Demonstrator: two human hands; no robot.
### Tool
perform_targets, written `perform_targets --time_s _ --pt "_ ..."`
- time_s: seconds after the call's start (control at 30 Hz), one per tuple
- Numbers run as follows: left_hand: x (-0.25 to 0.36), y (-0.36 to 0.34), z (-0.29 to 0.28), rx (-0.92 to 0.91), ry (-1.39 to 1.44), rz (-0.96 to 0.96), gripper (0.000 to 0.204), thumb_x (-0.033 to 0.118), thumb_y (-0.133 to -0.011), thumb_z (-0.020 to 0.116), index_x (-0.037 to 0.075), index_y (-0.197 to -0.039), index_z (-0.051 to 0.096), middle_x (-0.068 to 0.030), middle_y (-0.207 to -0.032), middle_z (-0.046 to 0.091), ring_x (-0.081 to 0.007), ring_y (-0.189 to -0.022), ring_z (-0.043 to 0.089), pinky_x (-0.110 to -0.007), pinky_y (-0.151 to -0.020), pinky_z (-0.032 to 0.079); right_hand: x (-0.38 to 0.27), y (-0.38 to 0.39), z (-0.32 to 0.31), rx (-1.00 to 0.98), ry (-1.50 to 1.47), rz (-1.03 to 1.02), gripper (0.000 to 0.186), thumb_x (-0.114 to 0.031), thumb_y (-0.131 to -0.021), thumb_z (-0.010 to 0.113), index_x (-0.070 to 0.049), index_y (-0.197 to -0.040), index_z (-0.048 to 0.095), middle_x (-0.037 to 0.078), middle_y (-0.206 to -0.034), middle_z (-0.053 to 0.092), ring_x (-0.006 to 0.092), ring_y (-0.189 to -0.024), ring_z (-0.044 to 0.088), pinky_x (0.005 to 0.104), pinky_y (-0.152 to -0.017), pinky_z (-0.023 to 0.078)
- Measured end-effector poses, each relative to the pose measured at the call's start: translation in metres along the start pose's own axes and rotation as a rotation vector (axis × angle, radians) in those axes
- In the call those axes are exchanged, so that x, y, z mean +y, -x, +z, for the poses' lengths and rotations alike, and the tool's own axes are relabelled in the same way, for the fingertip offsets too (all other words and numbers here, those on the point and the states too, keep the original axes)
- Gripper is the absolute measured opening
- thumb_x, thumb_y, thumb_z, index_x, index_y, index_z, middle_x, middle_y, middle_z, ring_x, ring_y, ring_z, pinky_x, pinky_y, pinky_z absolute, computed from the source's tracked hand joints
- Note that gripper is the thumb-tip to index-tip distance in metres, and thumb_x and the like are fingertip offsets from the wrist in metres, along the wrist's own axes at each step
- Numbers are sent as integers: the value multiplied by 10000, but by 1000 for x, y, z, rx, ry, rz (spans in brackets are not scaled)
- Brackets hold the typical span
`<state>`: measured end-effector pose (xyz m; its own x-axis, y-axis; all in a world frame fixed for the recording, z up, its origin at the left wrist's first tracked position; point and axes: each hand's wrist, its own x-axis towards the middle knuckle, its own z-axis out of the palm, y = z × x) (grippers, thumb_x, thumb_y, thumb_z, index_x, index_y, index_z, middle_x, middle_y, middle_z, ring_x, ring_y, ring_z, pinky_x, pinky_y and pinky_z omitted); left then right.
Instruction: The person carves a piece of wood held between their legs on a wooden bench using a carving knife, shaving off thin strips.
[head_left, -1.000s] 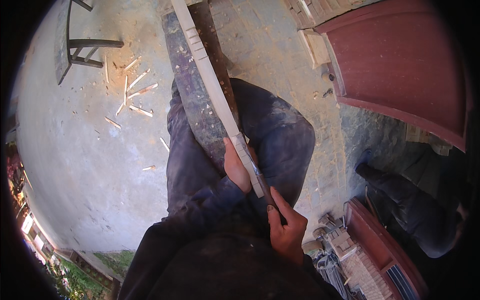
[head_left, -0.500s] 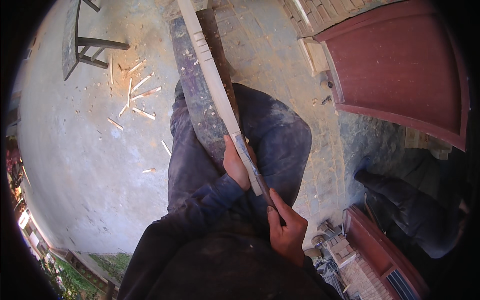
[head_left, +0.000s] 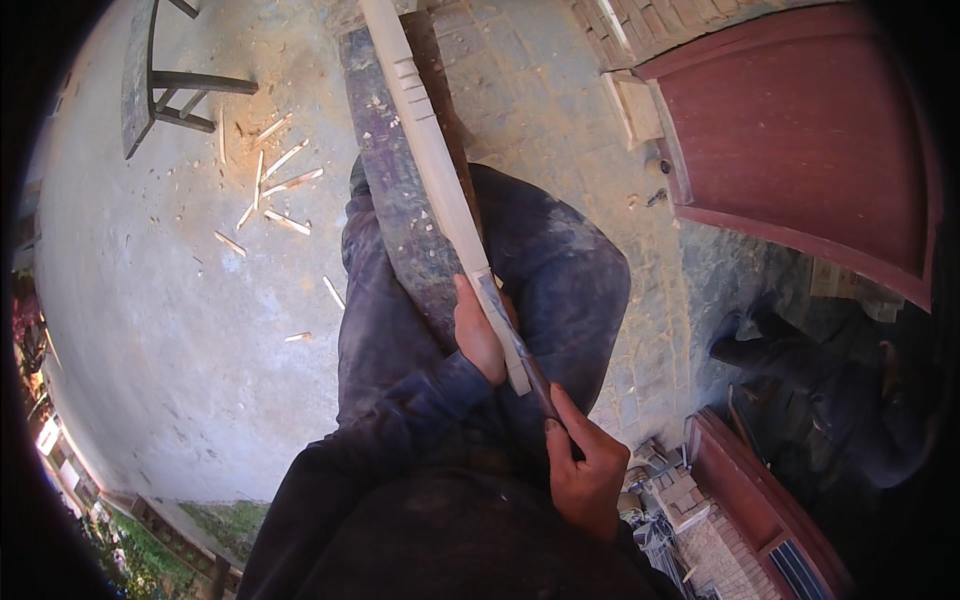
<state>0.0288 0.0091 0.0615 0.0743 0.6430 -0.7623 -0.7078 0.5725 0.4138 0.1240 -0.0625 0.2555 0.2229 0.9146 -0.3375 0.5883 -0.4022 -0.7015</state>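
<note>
A long pale strip of wood (head_left: 440,185) with several dark crosswise cuts near its far part lies along a worn bench (head_left: 410,235) between my legs. My left hand (head_left: 479,338) is wrapped round the strip's near end from the left; some of its fingers are hidden beneath the wood. My right hand (head_left: 588,468) grips the dark handle of a slim chisel-like tool (head_left: 536,377), thumb and forefinger along it. Its metal blade rests lengthwise on the wood beside my left hand, pointing away from me; the exact kind of tip cannot be made out.
Several wood slivers (head_left: 288,222) and shavings lie on the concrete floor at left, near a dark stool (head_left: 190,84). A large red panel (head_left: 790,140) stands at right. Below it is another person's leg (head_left: 775,358), then a red wooden frame (head_left: 745,480) and stacked bricks (head_left: 680,500).
My right hand and the tool have shifted slightly right and toward me. My left hand and the strip's near end have moved slightly right too. At right, the other person's legs have moved.
</note>
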Motion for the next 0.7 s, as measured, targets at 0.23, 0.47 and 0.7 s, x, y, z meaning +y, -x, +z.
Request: perform_targets --time_s 0.23,0.47,0.7 --pt "-3 1 3 10 -5 13 640 611 -1132 241 118 -869 553 -36 -608 505 -164 -485 466 -325 -456 389 0 1 13 52 -11 17 433 30 -926 716 -16 -1356 703 236 -868 726 335 -750 753 397 -657 556" --pt "-8 -5 7 63 -49 44 647 639 -1121 246 138 -834 538 -36 -572 484 -179 -445 437 -339 -406 367 6 -3 16 23 -86 106 394 2 -957 694 2 -1351 696 281 -1031 748 390 -932 776 390 -769 584" --pt "-6 -9 6 100 4 43 662 632 -1124 250 134 -810 552 -48 -566 493 -190 -445 439 -338 -418 368 -2 7 -6 23 -12 28 410 8 -944 707 -6 -1354 697 257 -977 744 361 -865 772 390 -730 578"
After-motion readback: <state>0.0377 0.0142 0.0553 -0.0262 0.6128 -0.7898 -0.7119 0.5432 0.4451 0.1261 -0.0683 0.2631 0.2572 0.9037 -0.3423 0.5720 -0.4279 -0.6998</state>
